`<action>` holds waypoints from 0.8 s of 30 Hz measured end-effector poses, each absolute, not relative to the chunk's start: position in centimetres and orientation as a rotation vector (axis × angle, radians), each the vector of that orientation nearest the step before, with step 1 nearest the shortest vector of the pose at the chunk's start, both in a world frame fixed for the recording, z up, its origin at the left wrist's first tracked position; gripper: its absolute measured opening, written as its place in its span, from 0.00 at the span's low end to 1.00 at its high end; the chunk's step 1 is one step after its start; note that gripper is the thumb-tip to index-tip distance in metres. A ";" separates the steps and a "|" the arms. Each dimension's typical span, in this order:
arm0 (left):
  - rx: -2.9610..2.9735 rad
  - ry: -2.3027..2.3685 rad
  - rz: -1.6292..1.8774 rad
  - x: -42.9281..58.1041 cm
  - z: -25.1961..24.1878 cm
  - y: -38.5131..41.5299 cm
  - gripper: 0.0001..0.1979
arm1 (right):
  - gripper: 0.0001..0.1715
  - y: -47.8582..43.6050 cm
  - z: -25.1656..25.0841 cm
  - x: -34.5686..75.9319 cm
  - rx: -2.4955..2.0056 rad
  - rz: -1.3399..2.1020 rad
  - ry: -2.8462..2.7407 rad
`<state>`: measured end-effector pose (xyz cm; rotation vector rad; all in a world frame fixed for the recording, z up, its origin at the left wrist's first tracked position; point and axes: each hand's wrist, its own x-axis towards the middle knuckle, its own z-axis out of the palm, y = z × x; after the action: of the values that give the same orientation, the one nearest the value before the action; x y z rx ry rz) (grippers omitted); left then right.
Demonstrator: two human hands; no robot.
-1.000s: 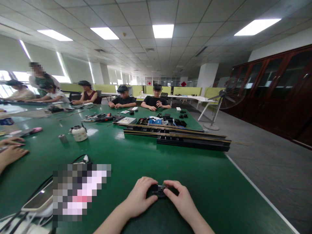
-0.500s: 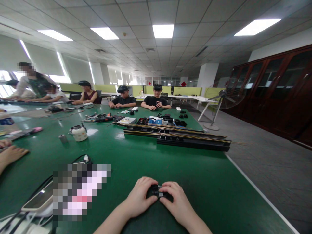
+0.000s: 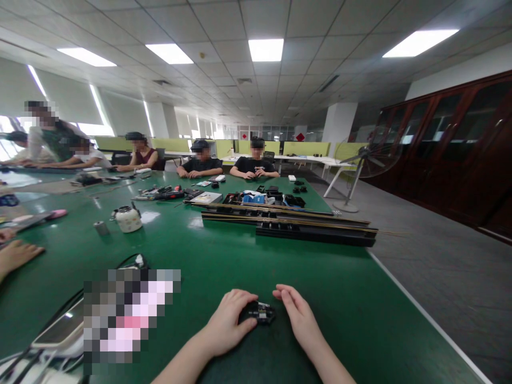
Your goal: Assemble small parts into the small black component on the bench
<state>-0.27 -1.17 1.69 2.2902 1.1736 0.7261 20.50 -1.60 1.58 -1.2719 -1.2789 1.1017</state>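
Observation:
My left hand [image 3: 232,322] grips the left end of a small black plastic part [image 3: 264,313] between thumb and fingers, low over the green table. Metallic or lighter bits show on the part's upper face, too small to name. Just to the right of it is my right hand [image 3: 298,312], apart from the part, its fingers stretched forward and nothing visible in them. The right thumb is partly hidden.
Black rails with thin brass-coloured rods [image 3: 316,232] lie across the table [image 3: 192,277]. A phone [image 3: 60,325] and cables are at left, near a cream jar [image 3: 128,218] and a grey cylinder [image 3: 101,228]. Another person's hand [image 3: 20,256] rests at far left. Several people sit beyond.
My right hand has let go of the black part and moved slightly right and up, uncovering the part's right end. My left hand keeps its hold.

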 end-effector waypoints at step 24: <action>2.286 1.217 0.723 -0.4 1.4 -1.0 0.19 | 0.30 -1.2 1.1 20.7 -1.181 1.172 -1.004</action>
<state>-0.39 -0.99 1.38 2.2862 1.2171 0.7226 20.66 -1.24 1.05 -1.1805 -1.0036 1.1721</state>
